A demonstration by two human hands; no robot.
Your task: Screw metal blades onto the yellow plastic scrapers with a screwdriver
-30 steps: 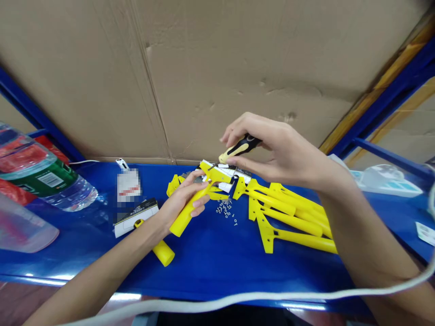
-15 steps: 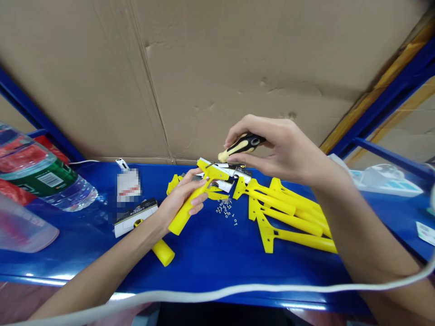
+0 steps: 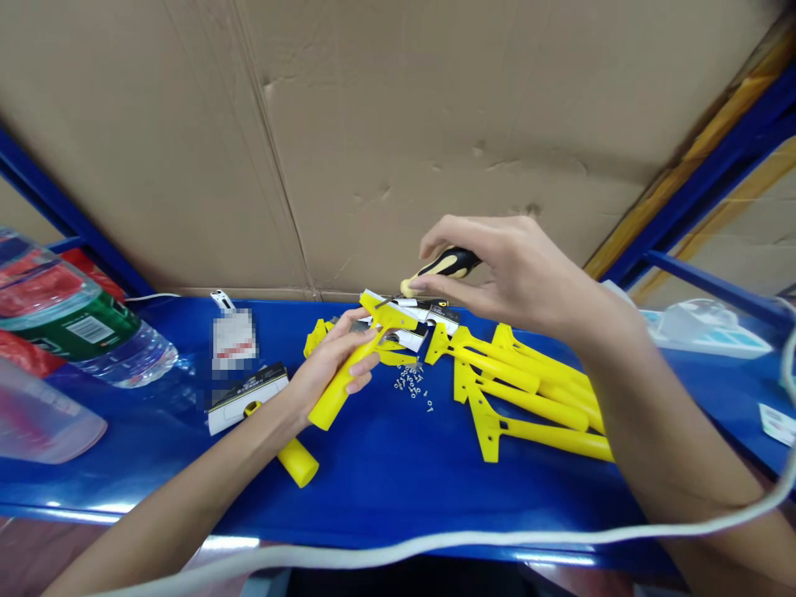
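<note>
My left hand (image 3: 336,365) is closed around the handle of a yellow scraper (image 3: 332,402), its flat head tilted up and away from me. Above and to the right, my right hand (image 3: 522,269) grips a black and cream screwdriver (image 3: 457,262) between thumb and fingers. The screwdriver's shaft reaches down to the scraper head, near a hole at its upper left; whether the tip sits in a screw is too small to tell. Just right of the held scraper lie loose small screws (image 3: 410,381). More yellow scrapers (image 3: 553,439) are piled below my right forearm.
Another yellow handle (image 3: 299,463) pokes out under my left forearm, beside a printed blade pack (image 3: 245,398). A water bottle (image 3: 93,327) and a clear plastic cup (image 3: 46,414) stand left. A white cable (image 3: 497,535) crosses in front; cardboard (image 3: 404,149) walls the back.
The screwdriver and the fingers of my right hand have turned slightly, and the hand has shifted a little. My left hand and the scraper stay nearly still.
</note>
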